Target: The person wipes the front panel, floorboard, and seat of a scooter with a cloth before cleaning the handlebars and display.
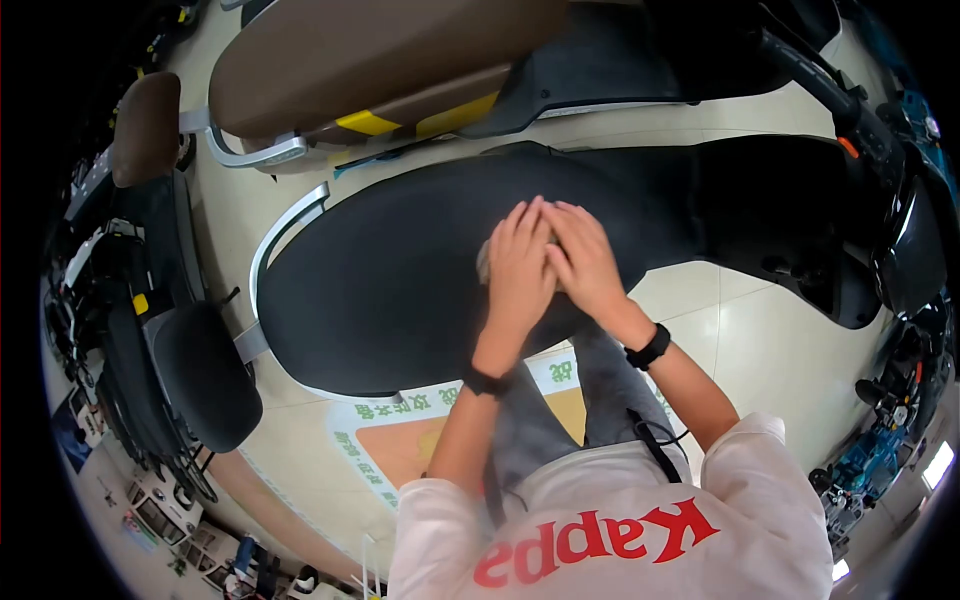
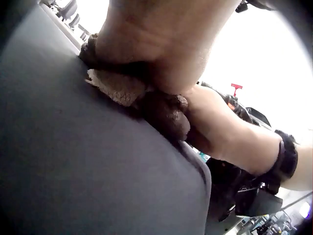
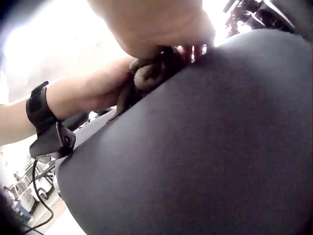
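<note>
A bunched brownish-grey cloth [image 2: 117, 88] lies on the black scooter seat [image 1: 390, 260]. Both hands cover most of it, and only a small edge of the cloth [image 1: 484, 263] shows in the head view. My left hand [image 1: 521, 262] presses down on it with the fingers nearly straight and pointing away from the body. Beside it, my right hand [image 1: 588, 262] leans inward, its fingertips meeting the left fingers over the cloth. From the right wrist view, rolled folds of the cloth [image 3: 146, 77] stick out beneath the palms, close on the seat.
A second scooter with a brown seat [image 1: 370, 60] stands just beyond. Silver grab rails [image 1: 268, 240] curve round the near seat's rear, with a black backrest [image 1: 205, 375] behind. Handlebars [image 1: 880, 150] are at the right. A printed floor mat [image 1: 375, 445] lies below.
</note>
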A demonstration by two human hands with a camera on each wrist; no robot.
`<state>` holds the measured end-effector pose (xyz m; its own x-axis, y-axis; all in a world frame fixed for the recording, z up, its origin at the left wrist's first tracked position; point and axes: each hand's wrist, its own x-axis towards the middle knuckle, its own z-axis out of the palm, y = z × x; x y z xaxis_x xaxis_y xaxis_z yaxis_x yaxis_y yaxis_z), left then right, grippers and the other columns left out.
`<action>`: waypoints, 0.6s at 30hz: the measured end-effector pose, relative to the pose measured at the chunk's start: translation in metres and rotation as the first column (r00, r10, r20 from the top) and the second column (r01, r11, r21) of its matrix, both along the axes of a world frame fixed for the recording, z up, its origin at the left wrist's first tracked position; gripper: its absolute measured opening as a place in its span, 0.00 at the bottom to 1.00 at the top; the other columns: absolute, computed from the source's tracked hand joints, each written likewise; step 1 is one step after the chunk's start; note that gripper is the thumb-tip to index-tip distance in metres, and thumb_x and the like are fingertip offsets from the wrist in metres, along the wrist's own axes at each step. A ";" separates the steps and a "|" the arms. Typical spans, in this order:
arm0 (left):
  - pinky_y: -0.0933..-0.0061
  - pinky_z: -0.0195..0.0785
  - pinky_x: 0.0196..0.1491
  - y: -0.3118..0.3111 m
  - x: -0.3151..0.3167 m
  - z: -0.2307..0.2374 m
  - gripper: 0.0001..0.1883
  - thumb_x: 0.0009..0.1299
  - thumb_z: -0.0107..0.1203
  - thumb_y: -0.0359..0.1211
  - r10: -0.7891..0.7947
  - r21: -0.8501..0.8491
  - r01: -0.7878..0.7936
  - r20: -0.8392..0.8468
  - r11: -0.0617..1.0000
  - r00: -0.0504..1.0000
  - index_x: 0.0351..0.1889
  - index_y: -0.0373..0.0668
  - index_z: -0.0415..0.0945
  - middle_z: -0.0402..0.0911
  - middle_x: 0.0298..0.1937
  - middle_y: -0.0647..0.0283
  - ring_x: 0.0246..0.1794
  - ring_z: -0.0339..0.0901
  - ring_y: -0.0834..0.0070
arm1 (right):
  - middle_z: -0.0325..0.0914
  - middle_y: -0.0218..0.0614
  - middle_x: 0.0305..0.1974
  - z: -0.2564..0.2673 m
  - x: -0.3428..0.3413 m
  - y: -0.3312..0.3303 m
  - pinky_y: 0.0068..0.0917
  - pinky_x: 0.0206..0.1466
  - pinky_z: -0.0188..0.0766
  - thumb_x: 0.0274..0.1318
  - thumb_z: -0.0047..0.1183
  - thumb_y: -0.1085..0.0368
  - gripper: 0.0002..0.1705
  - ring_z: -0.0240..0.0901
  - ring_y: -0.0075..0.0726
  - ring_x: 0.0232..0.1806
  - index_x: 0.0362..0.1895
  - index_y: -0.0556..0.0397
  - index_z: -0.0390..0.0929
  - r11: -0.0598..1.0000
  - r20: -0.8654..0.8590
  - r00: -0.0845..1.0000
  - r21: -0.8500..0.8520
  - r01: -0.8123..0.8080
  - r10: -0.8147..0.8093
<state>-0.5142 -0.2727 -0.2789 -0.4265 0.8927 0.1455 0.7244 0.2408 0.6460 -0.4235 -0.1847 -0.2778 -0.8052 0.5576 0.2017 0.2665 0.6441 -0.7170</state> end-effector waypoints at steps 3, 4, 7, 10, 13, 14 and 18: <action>0.57 0.51 0.58 0.035 0.026 0.001 0.23 0.56 0.49 0.30 -0.001 0.073 -0.003 0.057 0.997 0.998 0.52 0.36 0.67 0.68 0.53 0.56 0.55 0.62 0.57 | 0.68 0.48 0.48 -0.010 0.038 0.035 0.39 0.56 0.59 0.50 0.47 0.70 0.25 0.63 0.51 0.52 0.55 0.56 0.65 1.000 -0.009 1.000 0.020 0.009 -0.009; 0.57 0.51 0.58 0.041 0.035 0.002 0.23 0.56 0.49 0.30 0.011 0.056 -0.014 0.053 0.998 0.999 0.52 0.36 0.67 0.68 0.53 0.56 0.55 0.62 0.57 | 0.68 0.48 0.48 -0.006 0.046 0.040 0.39 0.56 0.59 0.50 0.47 0.70 0.25 0.63 0.51 0.52 0.55 0.56 0.65 1.000 -0.013 1.000 0.003 -0.003 0.003; 0.58 0.53 0.53 0.055 0.053 0.007 0.23 0.51 0.51 0.28 0.028 0.043 -0.035 0.139 0.998 0.990 0.48 0.39 0.68 0.69 0.48 0.57 0.50 0.63 0.56 | 0.66 0.50 0.51 -0.001 0.063 0.048 0.39 0.57 0.58 0.53 0.41 0.70 0.25 0.62 0.54 0.53 0.58 0.60 0.61 0.993 0.028 1.000 -0.121 0.015 -0.011; 0.59 0.54 0.53 0.049 0.066 0.016 0.22 0.51 0.52 0.29 -0.025 -0.004 0.026 0.118 1.000 0.993 0.48 0.40 0.68 0.69 0.47 0.58 0.50 0.64 0.57 | 0.63 0.52 0.54 -0.012 0.080 0.035 0.38 0.58 0.57 0.56 0.36 0.66 0.25 0.61 0.55 0.55 0.58 0.62 0.60 0.995 -0.052 0.997 -0.083 0.054 -0.058; 0.59 0.55 0.52 0.023 0.078 0.019 0.22 0.52 0.52 0.29 -0.067 -0.048 0.071 0.082 0.996 0.994 0.47 0.40 0.69 0.69 0.48 0.59 0.50 0.64 0.58 | 0.58 0.53 0.58 -0.017 0.092 0.008 0.44 0.63 0.48 0.58 0.32 0.62 0.27 0.56 0.57 0.59 0.60 0.63 0.57 0.994 -0.077 0.997 -0.109 0.024 -0.032; 0.59 0.55 0.52 0.012 0.080 0.019 0.22 0.52 0.52 0.29 -0.064 -0.048 0.067 0.072 0.997 0.995 0.47 0.40 0.69 0.69 0.48 0.59 0.50 0.64 0.58 | 0.57 0.53 0.59 -0.017 0.092 0.000 0.46 0.64 0.45 0.58 0.31 0.62 0.27 0.54 0.57 0.60 0.60 0.63 0.56 0.999 -0.091 0.996 -0.053 0.008 -0.012; 0.60 0.56 0.52 -0.034 0.070 0.013 0.22 0.52 0.52 0.29 0.045 -0.069 -0.038 0.097 0.997 0.994 0.48 0.41 0.69 0.69 0.49 0.59 0.51 0.65 0.60 | 0.55 0.53 0.61 -0.022 0.081 -0.029 0.49 0.65 0.42 0.57 0.33 0.61 0.28 0.54 0.56 0.60 0.59 0.63 0.56 0.981 -0.032 0.981 0.029 -0.190 0.190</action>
